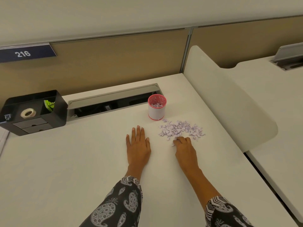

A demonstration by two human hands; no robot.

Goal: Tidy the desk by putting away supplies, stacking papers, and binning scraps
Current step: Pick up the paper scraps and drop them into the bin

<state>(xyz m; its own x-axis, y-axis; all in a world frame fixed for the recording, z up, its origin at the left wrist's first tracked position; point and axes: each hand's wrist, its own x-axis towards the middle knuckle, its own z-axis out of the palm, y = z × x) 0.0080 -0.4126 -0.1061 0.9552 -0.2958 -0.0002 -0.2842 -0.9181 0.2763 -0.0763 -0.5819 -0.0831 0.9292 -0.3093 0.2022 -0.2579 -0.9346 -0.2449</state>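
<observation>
A heap of small lilac paper scraps (181, 129) lies on the white desk (65, 161), right of centre. Just behind the heap stands a pink-rimmed white cup (157, 107) with some scraps inside. My right hand (184, 147) sits at the heap's near edge, fingers curled and pinching a few scraps. My left hand (138, 145) rests flat on the desk, fingers straight, left of the heap and in front of the cup, holding nothing.
A black desk organiser (34, 112) at the back left holds a tape roll (28, 113), a green item and a binder clip. An open cable tray (113, 100) runs along the back. A white divider panel (229, 99) bounds the desk on the right.
</observation>
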